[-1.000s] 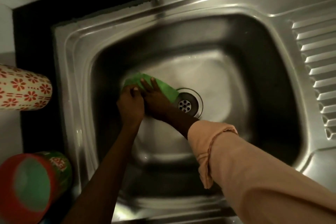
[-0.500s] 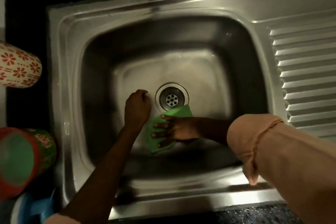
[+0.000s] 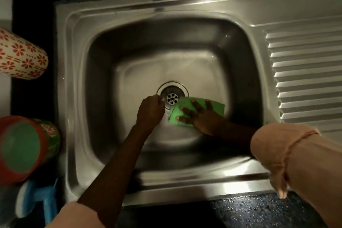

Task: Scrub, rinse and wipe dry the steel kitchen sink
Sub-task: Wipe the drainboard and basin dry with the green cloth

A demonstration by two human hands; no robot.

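Steel sink [image 3: 77, 98] basin, hands working beside drain [image 3: 172, 96].
Right hand [image 3: 200, 116] is pressing green cloth [image 3: 216, 106] flat, fingers spread; left hand [image 3: 150, 110] is resting fisted, holding nothing visible, at drain's rim.

The left hand [image 3: 150, 110] was curled into a loose fist with its knuckles up and its fingertips tucked under, and nothing could be seen inside it. Its bare forearm ran back toward the body, with a peach sleeve [image 3: 81, 216] bunched near the elbow. The right hand [image 3: 199, 114] lay flat just beside the left, palm down, with its fingers [image 3: 187, 111] straight and spread and pointing toward the left hand. Its wrist was bent, and the forearm crossed in from the right side, with a rolled peach cuff [image 3: 273, 146] pushed up behind the wrist.
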